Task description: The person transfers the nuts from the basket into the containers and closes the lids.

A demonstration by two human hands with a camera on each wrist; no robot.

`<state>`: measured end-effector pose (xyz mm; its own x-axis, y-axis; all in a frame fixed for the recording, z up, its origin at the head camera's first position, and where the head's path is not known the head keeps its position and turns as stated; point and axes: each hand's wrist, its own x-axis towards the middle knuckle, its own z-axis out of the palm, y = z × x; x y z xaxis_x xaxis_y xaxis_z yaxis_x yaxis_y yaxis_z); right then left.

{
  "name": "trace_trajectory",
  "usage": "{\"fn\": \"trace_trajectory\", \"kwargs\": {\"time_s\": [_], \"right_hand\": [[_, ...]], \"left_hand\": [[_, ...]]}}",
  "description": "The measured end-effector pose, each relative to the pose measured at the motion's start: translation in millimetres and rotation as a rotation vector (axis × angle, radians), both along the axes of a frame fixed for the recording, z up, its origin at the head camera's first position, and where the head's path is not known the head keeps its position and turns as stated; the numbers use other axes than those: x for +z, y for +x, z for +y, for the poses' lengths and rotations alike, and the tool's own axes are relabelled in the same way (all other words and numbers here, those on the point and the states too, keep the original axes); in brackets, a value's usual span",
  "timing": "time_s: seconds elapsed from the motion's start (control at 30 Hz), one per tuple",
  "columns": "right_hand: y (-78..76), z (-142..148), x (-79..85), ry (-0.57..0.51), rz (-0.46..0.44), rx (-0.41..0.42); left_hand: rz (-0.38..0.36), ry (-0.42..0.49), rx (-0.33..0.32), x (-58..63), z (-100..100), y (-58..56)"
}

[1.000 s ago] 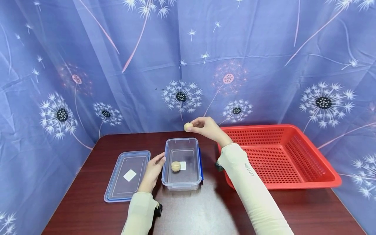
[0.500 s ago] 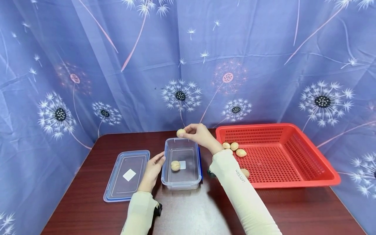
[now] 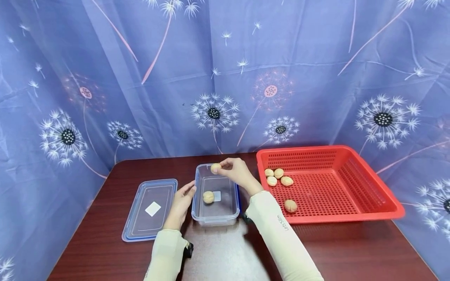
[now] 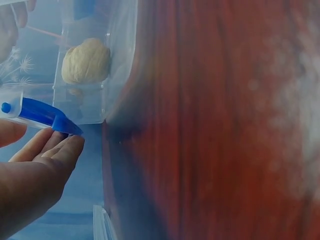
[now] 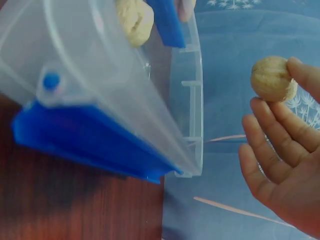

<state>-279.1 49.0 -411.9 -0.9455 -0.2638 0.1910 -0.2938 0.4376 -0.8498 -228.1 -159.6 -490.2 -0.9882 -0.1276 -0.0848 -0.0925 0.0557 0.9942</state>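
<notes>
The lid lies flat as before. Your left hand, fingers loosely extended, stays touching the left side of the clear box, where one walnut sits unmoved. Your right hand has come lower and leftward, pinching a second walnut between thumb and fingertips above the box's far end. Your arm no longer hides the five walnuts in the red basket.
</notes>
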Motion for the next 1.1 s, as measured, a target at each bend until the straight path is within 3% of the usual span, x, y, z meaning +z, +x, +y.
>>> {"fn": "trace_trajectory", "kwargs": {"time_s": [0.27,0.5,0.9,1.1], "right_hand": [[9.2,-8.9,-12.7,-0.018,0.020,-0.043],[11.9,-11.1,-33.9,0.000,0.051,-0.085],[14.7,-15.9,-55.5,0.273,0.290,-0.088],[17.0,-18.3,-59.8,0.362,0.334,-0.079]], "left_hand": [[-0.006,0.001,0.001,3.2,0.3,0.3],[-0.007,0.005,-0.003,2.0,0.3,1.1],[-0.018,0.002,0.013,1.3,0.2,-0.3],[-0.025,-0.002,0.008,1.6,0.1,0.0]]}}
